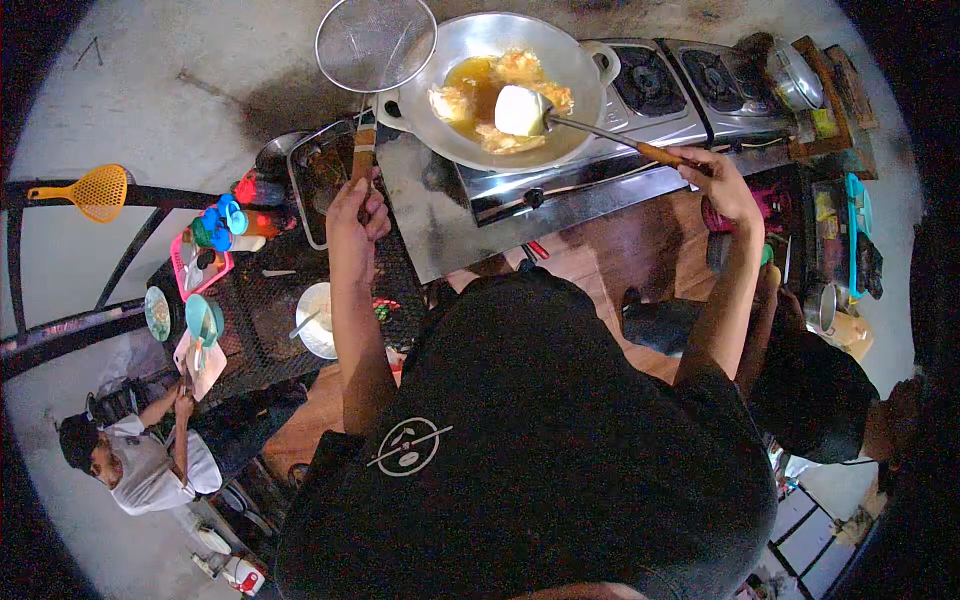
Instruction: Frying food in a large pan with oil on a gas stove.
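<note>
My left hand (358, 210) grips the wooden handle of a round wire-mesh strainer (375, 46), whose basket hangs just left of the wok's rim. My right hand (716, 180) holds a long-handled metal spatula (521, 111) by its wooden grip. Its bright blade is over the middle of a large aluminium wok (442, 45), among the food. Golden oil (472, 73) pools in the wok, and several pieces of fried, egg-like food (519, 66) lie around the blade. The wok sits on a gas stove (555, 196). Part of the oil is hidden by the spatula.
Further burners (646, 79) are on the right. A metal tray (319, 180) stands below the strainer, near a white bowl (316, 322) and a pink basket (199, 262). At left a person (146, 457) works over a cutting board (202, 367); another person (810, 390) is close at right.
</note>
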Action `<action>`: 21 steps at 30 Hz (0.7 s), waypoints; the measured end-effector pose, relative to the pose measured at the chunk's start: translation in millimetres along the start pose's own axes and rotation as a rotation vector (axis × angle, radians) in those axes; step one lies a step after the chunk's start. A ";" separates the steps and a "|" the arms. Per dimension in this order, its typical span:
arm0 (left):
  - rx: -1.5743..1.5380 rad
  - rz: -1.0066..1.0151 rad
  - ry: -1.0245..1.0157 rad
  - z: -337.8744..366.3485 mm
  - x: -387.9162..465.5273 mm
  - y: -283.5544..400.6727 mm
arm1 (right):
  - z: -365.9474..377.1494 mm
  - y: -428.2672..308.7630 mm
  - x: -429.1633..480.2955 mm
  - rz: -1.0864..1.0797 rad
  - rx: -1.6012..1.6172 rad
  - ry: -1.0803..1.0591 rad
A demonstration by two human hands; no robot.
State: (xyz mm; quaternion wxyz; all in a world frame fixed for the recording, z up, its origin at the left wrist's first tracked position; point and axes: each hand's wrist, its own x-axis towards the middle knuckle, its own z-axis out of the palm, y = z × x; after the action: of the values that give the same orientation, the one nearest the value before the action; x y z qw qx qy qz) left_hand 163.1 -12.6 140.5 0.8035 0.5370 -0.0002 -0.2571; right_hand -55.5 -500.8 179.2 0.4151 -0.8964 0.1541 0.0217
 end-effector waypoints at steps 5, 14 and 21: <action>-0.007 -0.023 0.004 2.0 4.2 3.2 | -3.7 -14.0 7.8 0.069 -0.082 0.007; 0.110 0.022 0.113 -2.7 6.9 -3.3 | 39.8 -17.8 45.4 0.078 -0.165 0.125; 0.064 -0.019 0.025 -4.1 -2.8 0.8 | 60.3 -42.8 55.4 0.171 -0.284 0.076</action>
State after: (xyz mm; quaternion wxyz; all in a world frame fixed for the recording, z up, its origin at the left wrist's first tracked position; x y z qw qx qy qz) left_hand 162.1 -7.7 140.2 0.7834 0.5655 0.0070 -0.2578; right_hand 15.2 -443.8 162.1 0.2746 -0.9299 0.2407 0.0446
